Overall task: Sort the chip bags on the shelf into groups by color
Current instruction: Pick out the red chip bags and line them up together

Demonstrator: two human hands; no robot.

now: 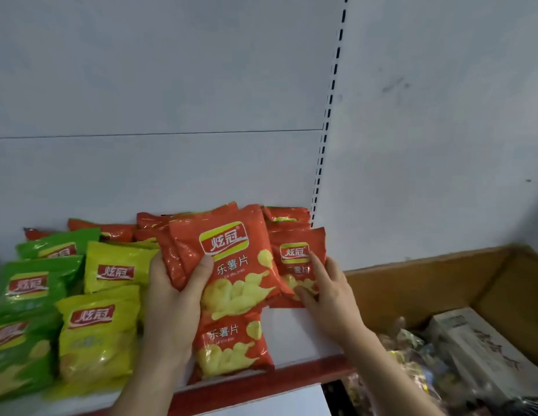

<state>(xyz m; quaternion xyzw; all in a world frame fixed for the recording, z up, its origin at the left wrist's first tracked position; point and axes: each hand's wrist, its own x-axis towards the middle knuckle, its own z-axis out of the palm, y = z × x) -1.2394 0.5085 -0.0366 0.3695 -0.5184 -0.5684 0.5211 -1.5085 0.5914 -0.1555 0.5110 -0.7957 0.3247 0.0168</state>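
Note:
My left hand (171,298) grips a red chip bag (231,265) by its left edge, thumb across the front, lifted over another red bag (231,346) lying near the shelf's front edge. My right hand (324,289) touches a second red bag (297,256) lying at the right end of the shelf, fingers straight on its face. More red bags (287,216) lie behind along the back wall. Yellow bags (96,331) lie left of my left hand, and green bags (30,289) are farther left.
The shelf (291,334) is white with a red front lip (261,382) and ends at a slotted upright (321,160). To the right and lower stands an open cardboard box (442,283) holding a white carton (484,349) and mixed wrapped snacks.

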